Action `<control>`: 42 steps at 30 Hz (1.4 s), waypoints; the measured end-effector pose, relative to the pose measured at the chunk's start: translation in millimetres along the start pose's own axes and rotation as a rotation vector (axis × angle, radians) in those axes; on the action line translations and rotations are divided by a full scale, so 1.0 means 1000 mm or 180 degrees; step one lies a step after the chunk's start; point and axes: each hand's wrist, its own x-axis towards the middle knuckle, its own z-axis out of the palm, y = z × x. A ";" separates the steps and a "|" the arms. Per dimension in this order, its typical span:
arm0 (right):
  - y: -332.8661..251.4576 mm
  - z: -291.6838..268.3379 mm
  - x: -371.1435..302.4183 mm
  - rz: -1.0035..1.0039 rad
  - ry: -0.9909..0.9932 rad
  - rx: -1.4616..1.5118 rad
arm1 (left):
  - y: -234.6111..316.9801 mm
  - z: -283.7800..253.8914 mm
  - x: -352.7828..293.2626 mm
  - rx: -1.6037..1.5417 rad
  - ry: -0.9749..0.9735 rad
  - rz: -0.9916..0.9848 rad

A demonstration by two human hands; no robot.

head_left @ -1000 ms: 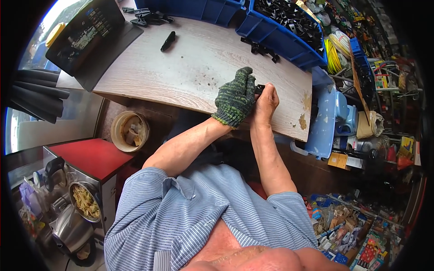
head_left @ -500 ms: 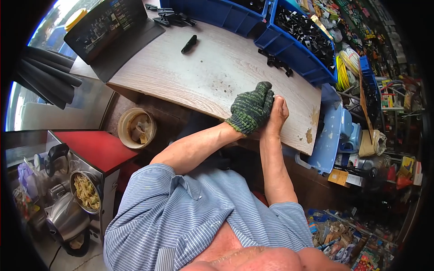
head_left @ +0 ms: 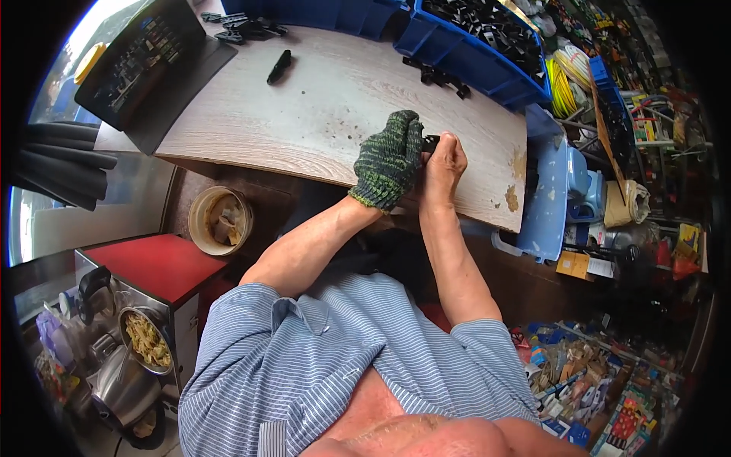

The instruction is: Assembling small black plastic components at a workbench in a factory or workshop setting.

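Over the near right part of the pale wood-grain table (head_left: 320, 91), my two hands are close together. My left hand (head_left: 387, 161) wears a dark green and black knitted glove, its fingers closed. Bare and also closed, my right hand (head_left: 445, 169) has its thumb on top of a small black part (head_left: 431, 143). That part shows in the gap between the hands and reaches to the glove; most of it is hidden, so its kind is unclear. A black clip-like piece (head_left: 279, 67) lies alone farther left on the table.
At the far left stands a tablet (head_left: 141, 65), near a pile of black clips (head_left: 247, 29). Blue bins (head_left: 472, 57) line the back, one filled with black parts; several more (head_left: 438, 76) lie before it. A bucket (head_left: 220, 221) stands below the table's left front edge.
My hands have parted slightly, and the small black part now shows between them. The whole view has shifted, moving the table and bins up and left in the picture.
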 end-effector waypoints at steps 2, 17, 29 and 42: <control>0.010 -0.015 0.011 -0.0793 -0.0387 -0.0307 | 0.020 0.002 0.006 -0.0006 -0.0075 0.0037; 0.004 -0.008 0.000 -0.0311 -0.0391 0.0273 | 0.010 0.005 0.003 -0.0480 -0.0095 0.0025; -0.051 -0.070 0.089 0.0569 0.0995 0.0733 | -0.101 -0.157 0.102 0.3486 0.0079 0.0294; -0.047 -0.065 0.129 0.0709 0.0755 -0.0451 | -0.089 -0.142 0.099 0.2920 -0.0263 0.0989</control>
